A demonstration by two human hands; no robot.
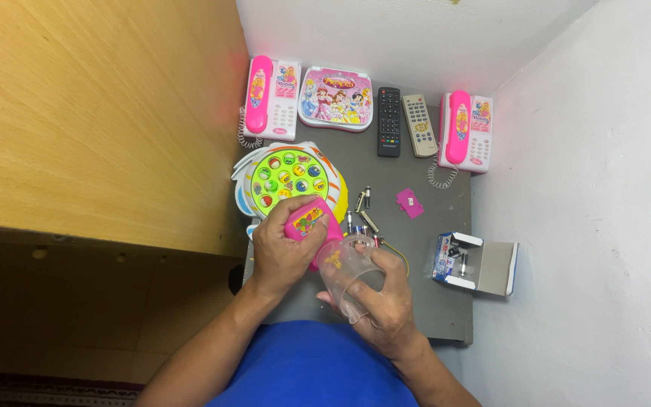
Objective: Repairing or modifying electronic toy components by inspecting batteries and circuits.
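A: Pink toy was held in the left hand, low over the near part of the grey worktop, just in front of the round fishing game.

B: And the fingers — how were they set?

A: They were curled tight over the toy's top, with its sticker face left showing between them. The right hand was wrapped around a clear plastic cup, tilted, its mouth turned up toward the toy. Small yellow bits could be seen inside, near the rim.

B: So the toy was touching the cup?

A: Its lower end was seen right at the cup's rim; whether contact was made could not be told.

B: What could have gone wrong there?

A: A spill was judged the main risk. The cup was leaned well over, so the yellow bits could have been tipped out onto the worktop among the loose batteries. The thin wall could also have been crushed by too firm a squeeze.

B: Anything else?

A: The toy was gripped mostly from above, so a slip onto the fishing game was thought possible. The pink cover piece and the open battery box were lying well apart, out of harm's way.
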